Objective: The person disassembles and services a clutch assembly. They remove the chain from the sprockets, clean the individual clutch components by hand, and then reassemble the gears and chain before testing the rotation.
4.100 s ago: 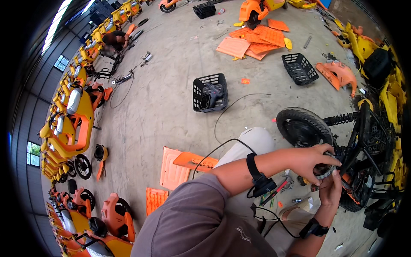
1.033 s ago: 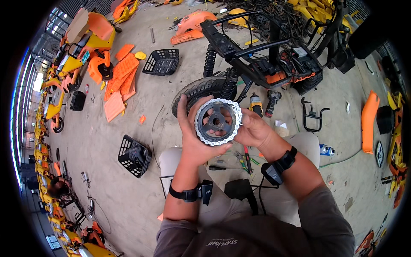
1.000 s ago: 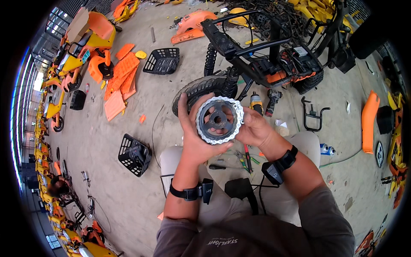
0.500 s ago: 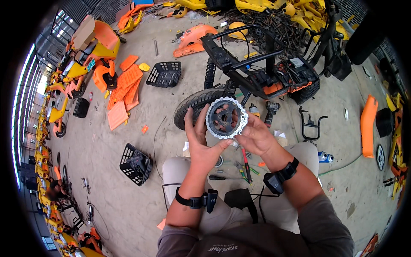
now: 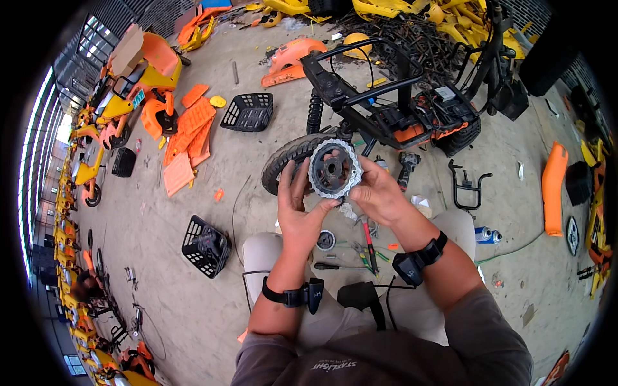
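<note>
Above the lap | left hand (image 5: 298, 209) fingers spread behind toothed drum (image 5: 334, 170) | right hand (image 5: 381, 195) fingers pinching its rim

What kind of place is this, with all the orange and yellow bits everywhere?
Probably a workshop or yard where small scooters get taken apart. A stripped black scooter frame stands on the concrete, loose orange plastic body panels lie scattered, and both hands hold a round toothed metal wheel hub.
</note>
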The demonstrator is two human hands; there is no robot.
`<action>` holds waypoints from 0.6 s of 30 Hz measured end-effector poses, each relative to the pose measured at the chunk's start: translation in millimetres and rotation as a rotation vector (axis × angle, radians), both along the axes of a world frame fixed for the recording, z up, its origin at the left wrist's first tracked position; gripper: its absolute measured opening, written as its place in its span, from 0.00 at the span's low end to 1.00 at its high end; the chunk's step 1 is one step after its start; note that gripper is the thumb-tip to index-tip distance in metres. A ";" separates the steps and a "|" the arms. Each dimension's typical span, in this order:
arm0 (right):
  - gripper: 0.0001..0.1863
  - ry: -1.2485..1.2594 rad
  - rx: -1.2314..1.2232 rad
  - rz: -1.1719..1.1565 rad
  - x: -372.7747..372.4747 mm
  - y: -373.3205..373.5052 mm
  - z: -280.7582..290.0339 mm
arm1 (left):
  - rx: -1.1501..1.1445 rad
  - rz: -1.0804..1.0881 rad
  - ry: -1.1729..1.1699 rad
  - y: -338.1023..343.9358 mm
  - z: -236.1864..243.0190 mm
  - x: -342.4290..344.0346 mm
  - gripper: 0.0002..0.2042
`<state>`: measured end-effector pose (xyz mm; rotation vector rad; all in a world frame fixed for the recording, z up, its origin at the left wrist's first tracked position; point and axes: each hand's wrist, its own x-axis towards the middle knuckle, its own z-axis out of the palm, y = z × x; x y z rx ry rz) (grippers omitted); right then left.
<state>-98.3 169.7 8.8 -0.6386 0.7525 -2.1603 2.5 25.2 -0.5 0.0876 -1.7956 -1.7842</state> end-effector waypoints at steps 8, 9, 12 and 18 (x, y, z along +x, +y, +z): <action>0.39 0.021 0.088 -0.032 -21.9 -13.3 -12.5 | 0.007 -0.052 -0.043 -6.1 -0.6 -26.3 0.53; 0.39 0.018 0.086 -0.033 -24.3 -15.3 -12.7 | 0.053 -0.055 -0.047 -7.3 -1.8 -29.5 0.54; 0.39 -0.045 0.107 -0.040 -30.2 -23.6 -11.4 | -0.010 -0.109 -0.087 -21.1 1.4 -35.5 0.56; 0.38 -0.003 0.221 0.001 -44.8 -31.3 -9.9 | -0.273 -0.083 -0.217 -44.6 -6.5 -55.1 0.61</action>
